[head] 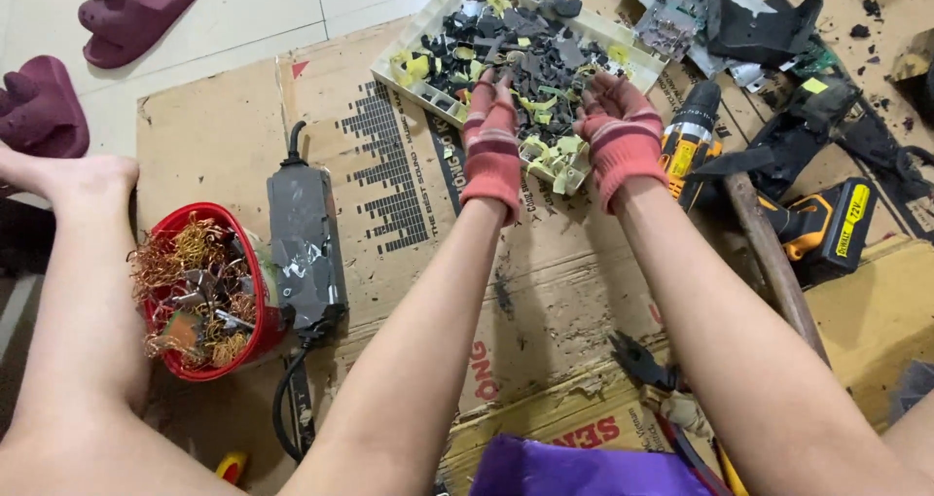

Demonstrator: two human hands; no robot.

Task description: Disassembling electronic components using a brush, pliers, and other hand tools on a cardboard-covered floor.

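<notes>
Cardboard covers the floor, flattened boxes laid as a mat, and everything sits on it. Up at the far edge lies a pale tray heaped with dark plastic scrap and bits of yellow. Both gloved hands are at its near edge: the left hand with fingers curled down into the pieces, the right hand cupped palm-up just beside it. Whether either one has a piece pinched I cannot tell; the heap hides the fingertips.

To the left lies a grey power brick with its cable, and beside that a red bowl full of copper wire. Right of the hands lie a yellow drill, a wooden handle and a second yellow tool body. Black pliers rest near the right forearm.

To my eye the sorting goes best if the left hand rakes a thin layer toward the cupped right, not a fistful, so metal shows among the plastic. Edges look sharp, so gloves stay on. The bowl is well apart from the tray; drawing it nearer would spare long reaches across the brick.
</notes>
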